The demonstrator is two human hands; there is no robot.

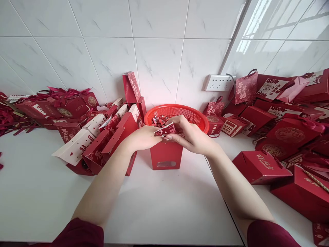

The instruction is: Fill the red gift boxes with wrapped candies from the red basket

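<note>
The red box (166, 157) stands upright on the desk (164, 206), right hand (194, 137) curled at the patterned flap (167, 130), left hand (144, 138) alongside, any pinch unclear! Looks like light, stiff, easily creased card, best held by its sides.

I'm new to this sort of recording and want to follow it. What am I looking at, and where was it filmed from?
There's no machine here, just a person's two bare hands. The single picture comes from a camera worn on the head, looking forward and down.

The left hand and right hand meet at the top of a red box standing on a white surface. Between them is a patterned piece, perhaps the box's flap; how firmly either hand holds it is hard to tell. Just behind sits a red basket containing small wrapped pieces. More boxes lie on the left and on the right.
</note>
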